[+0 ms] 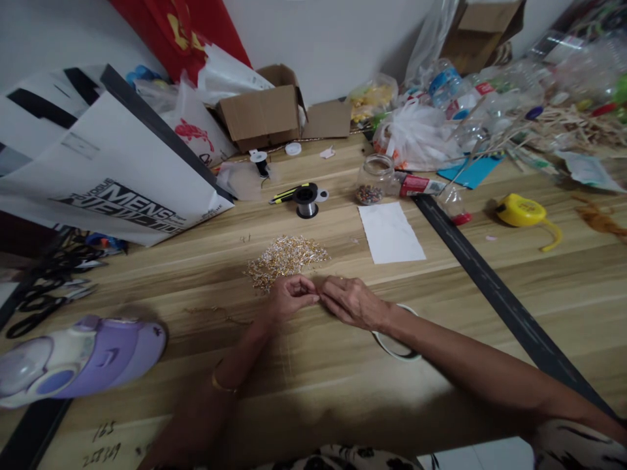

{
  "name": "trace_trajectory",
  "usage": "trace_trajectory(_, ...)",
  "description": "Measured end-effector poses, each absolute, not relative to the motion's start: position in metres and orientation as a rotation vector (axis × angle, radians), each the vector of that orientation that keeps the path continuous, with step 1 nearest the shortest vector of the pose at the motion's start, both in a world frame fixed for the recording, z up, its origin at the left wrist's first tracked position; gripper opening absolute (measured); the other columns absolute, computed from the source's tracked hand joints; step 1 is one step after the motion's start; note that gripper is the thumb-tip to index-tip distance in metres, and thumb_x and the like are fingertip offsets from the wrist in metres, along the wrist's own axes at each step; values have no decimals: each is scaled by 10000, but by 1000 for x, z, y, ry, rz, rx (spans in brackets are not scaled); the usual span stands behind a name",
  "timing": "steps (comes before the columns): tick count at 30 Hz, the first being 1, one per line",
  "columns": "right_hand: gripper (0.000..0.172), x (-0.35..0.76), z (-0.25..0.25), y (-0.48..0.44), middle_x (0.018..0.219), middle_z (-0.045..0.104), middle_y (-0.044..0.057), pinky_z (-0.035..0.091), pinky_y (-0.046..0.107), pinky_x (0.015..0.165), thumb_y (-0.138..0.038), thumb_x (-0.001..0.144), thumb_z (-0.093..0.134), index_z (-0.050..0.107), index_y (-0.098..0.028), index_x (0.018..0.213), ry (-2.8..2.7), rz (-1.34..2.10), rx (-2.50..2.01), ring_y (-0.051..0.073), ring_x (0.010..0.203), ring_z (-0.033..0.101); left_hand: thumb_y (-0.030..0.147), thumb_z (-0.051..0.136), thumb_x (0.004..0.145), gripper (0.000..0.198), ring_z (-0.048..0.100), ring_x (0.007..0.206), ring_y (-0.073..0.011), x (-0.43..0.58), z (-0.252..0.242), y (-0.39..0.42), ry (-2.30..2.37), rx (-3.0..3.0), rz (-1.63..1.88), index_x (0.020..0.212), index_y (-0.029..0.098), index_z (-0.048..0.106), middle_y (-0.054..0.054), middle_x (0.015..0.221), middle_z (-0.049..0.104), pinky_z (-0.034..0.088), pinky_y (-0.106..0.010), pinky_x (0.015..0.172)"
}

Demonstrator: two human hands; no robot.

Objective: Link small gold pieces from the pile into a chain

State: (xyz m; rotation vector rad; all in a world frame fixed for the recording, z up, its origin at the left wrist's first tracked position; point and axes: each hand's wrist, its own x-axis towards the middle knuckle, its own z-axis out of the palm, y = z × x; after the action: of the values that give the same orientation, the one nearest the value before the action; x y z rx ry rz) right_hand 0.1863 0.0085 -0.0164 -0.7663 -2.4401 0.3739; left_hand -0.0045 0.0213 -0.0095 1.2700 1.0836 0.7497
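Note:
My left hand [292,297] is closed in a pinch, thumb and forefinger meeting at the tips. Against those tips comes my right hand [351,301], its fingers folded together. Whatever sits between the fingertips is too small to make out. Just beyond the left hand lies a loose pile of tiny gold and silver pieces [287,256], possibly beads or pins. Thin gold strands [228,318] rest on the wood left of my left wrist. Under my right forearm shows a white ring [398,356], partly hidden by the arm.
Beyond the pile stand a wire spool [307,201] and a yellow-black cutter [285,194]. White paper [392,232], a bead jar [375,179] and a yellow tape measure [522,211] are to the right. Left are a paper bag [117,176], scissors [46,297] and a purple-white bottle [105,358].

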Motion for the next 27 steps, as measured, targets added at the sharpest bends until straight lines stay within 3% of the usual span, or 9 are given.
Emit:
trace_trajectory(6, 155, 186, -16, 7, 832, 560, 55, 438, 264, 660, -189, 940, 353, 505, -160, 929, -2461, 265, -741, 141, 736, 538, 213, 773, 539, 200, 591, 549, -100, -2, -13, 19, 1122, 1306, 772, 634, 133, 616, 1, 591, 637, 460, -193, 549)
trace_trajectory(14, 142, 186, -17, 7, 748, 561, 37, 387, 250, 611, -183, 933, 367, 475, -166, 843, -2458, 251, -817, 138, 648, 511, 212, 784, 534, 223, 582, 556, -101, -1, -13, 19, 1130, 1294, 811, 652, 137, 609, 0, 604, 632, 444, -193, 543)
trace_trajectory(27, 112, 188, -20, 7, 683, 576, 16, 313, 239, 567, -191, 930, 386, 474, -160, 869, -2444, 247, -876, 120, 571, 496, 199, 683, 657, 107, 573, 588, -95, -3, -29, 17, 1106, 1454, 828, 702, 132, 614, -2, 636, 614, 438, -187, 576)
